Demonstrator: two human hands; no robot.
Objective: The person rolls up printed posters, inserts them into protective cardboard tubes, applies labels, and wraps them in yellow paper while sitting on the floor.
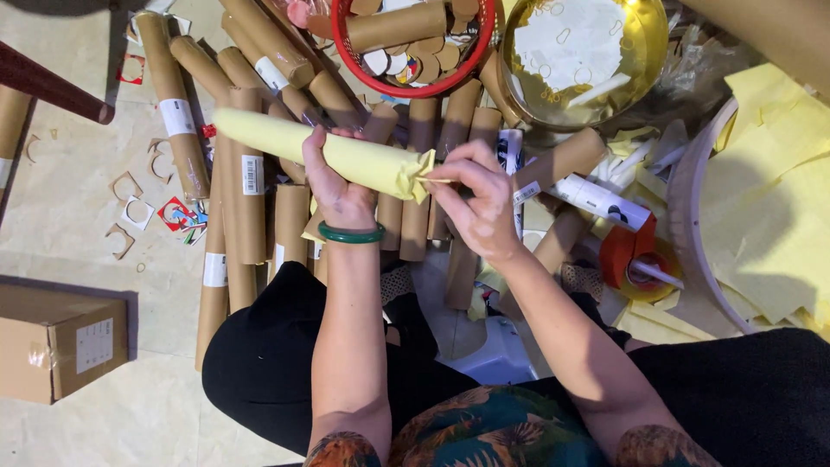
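- Yellow-wrapped tube: held above the floor over a pile of brown cardboard tubes; its long axis runs nearly level, tilted slightly, with one end pointing to the upper-left corner of the floor area and the crumpled paper end pointing right.
- Left hand: clamped around the middle of the tube from below, wearing a green bangle at the wrist.
- Right hand: fingers pinched together on the crumpled yellow paper at the tube's right end.
- Red basket: beyond the tube, holding a tube and round discs.
- Gold bowl: just right of the basket.
- Red tape dispenser: right of the right hand.
- Cardboard box: on the floor at the left edge.
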